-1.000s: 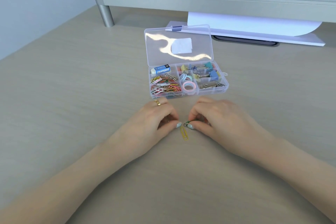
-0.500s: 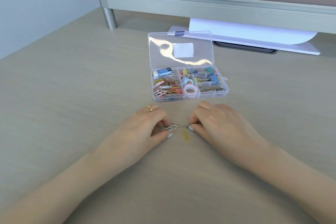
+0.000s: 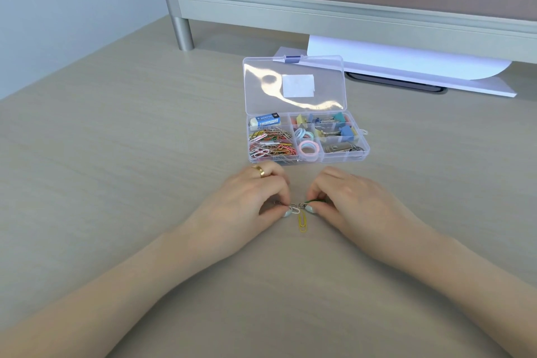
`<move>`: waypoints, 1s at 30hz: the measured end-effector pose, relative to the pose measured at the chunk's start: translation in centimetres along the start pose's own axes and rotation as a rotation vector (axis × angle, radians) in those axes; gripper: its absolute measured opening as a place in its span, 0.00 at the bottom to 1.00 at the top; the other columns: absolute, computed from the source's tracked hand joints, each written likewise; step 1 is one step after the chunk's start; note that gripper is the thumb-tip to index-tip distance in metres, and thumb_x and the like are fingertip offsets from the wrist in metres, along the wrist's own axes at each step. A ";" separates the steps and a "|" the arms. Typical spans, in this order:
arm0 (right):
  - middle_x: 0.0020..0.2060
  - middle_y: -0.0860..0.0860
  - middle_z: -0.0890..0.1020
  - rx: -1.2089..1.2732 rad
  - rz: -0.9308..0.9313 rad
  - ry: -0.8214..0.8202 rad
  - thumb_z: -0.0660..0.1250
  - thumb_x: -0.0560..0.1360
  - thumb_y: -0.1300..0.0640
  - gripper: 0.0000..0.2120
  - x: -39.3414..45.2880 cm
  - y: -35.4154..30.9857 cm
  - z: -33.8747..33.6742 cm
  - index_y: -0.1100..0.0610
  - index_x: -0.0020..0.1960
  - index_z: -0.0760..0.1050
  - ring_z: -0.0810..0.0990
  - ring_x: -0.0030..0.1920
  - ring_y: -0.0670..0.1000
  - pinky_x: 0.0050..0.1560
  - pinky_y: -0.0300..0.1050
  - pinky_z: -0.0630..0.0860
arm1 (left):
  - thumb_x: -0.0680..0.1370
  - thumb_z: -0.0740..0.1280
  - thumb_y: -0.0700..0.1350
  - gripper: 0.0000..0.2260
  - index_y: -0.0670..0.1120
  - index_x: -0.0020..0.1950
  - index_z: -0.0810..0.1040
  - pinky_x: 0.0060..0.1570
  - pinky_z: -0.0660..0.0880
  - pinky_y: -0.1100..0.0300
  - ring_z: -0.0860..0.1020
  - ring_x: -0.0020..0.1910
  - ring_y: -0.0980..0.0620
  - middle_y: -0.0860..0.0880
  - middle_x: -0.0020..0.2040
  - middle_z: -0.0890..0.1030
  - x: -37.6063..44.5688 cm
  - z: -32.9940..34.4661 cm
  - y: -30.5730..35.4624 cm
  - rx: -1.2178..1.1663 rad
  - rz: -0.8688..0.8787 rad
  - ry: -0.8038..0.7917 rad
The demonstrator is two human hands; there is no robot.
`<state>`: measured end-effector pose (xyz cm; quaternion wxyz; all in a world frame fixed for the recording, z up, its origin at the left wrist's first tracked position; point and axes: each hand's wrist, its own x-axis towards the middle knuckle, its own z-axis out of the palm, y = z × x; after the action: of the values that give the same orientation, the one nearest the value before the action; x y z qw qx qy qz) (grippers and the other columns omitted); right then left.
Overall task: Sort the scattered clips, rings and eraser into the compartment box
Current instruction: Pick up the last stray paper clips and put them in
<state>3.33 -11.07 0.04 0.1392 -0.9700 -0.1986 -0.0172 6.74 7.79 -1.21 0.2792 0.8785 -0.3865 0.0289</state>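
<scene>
Resting on the desk [image 3: 116, 183] just before the near edge of the compartment box [image 3: 308, 158], both hands curl inward. The left hand [image 3: 250, 200] pinches a white paper clip [image 3: 294, 209] at its fingertips; the right hand [image 3: 348, 200] pinches a green clip [image 3: 308, 204]. A yellow paper clip [image 3: 302, 222] lies loose between them. In the open box sit the eraser [image 3: 266, 120], coloured clips [image 3: 270, 144], rings [image 3: 308, 147] and binder clips [image 3: 334, 126].

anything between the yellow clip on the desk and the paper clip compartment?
Nothing visible. The yellow paper clip lies on the desk between the left hand and right hand. The box is open, lid back, and the paper clip compartment sits at its near left, just beyond the left hand.
</scene>
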 end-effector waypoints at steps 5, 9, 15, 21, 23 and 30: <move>0.45 0.44 0.69 -0.024 0.018 -0.056 0.57 0.78 0.52 0.04 -0.1 -0.1 -0.4 0.51 0.49 0.69 0.71 0.46 0.46 0.44 0.39 0.65 | 0.74 0.64 0.38 0.06 0.44 0.38 0.69 0.39 0.64 0.65 0.66 0.40 0.57 0.54 0.36 0.71 0.3 0.0 0.5 -0.004 -0.017 -0.053; 0.47 0.44 0.69 -0.033 0.020 -0.080 0.55 0.78 0.53 0.04 -0.1 -0.3 -0.8 0.50 0.50 0.68 0.69 0.46 0.46 0.44 0.41 0.65 | 0.74 0.64 0.38 0.07 0.46 0.38 0.68 0.37 0.64 0.64 0.67 0.40 0.56 0.53 0.36 0.72 0.2 -0.2 0.6 -0.044 -0.089 -0.082; 0.45 0.43 0.68 -0.035 0.007 -0.062 0.56 0.78 0.53 0.04 -0.1 -0.1 -0.8 0.50 0.50 0.68 0.66 0.44 0.44 0.41 0.39 0.61 | 0.74 0.63 0.38 0.06 0.46 0.40 0.68 0.39 0.65 0.61 0.68 0.41 0.54 0.50 0.37 0.73 0.0 -0.5 1.0 -0.081 -0.155 -0.073; 0.43 0.43 0.70 0.015 0.012 -0.004 0.59 0.77 0.53 0.03 -0.4 0.0 -0.4 0.51 0.47 0.70 0.69 0.43 0.45 0.42 0.39 0.66 | 0.74 0.61 0.35 0.05 0.44 0.42 0.67 0.41 0.64 0.61 0.66 0.41 0.56 0.50 0.36 0.71 -0.6 0.0 1.3 -0.105 -0.122 -0.012; 0.42 0.43 0.70 0.030 0.016 0.012 0.59 0.77 0.53 0.03 -0.5 0.0 -0.3 0.52 0.46 0.70 0.68 0.43 0.45 0.41 0.38 0.66 | 0.74 0.61 0.35 0.06 0.45 0.42 0.68 0.41 0.64 0.61 0.66 0.41 0.56 0.50 0.36 0.71 -0.7 0.2 1.1 -0.100 -0.102 0.007; 0.40 0.43 0.71 0.104 0.012 0.054 0.61 0.76 0.55 0.03 -0.9 0.3 0.3 0.54 0.44 0.72 0.66 0.39 0.43 0.42 0.32 0.65 | 0.72 0.66 0.35 0.08 0.47 0.39 0.72 0.40 0.68 0.68 0.72 0.39 0.59 0.54 0.36 0.75 0.5 -0.9 0.2 -0.211 -0.144 0.194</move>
<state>2.63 -11.59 -0.37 0.1948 -0.9618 -0.1898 -0.0321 7.10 7.81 -0.26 0.4074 0.8628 -0.2945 0.0525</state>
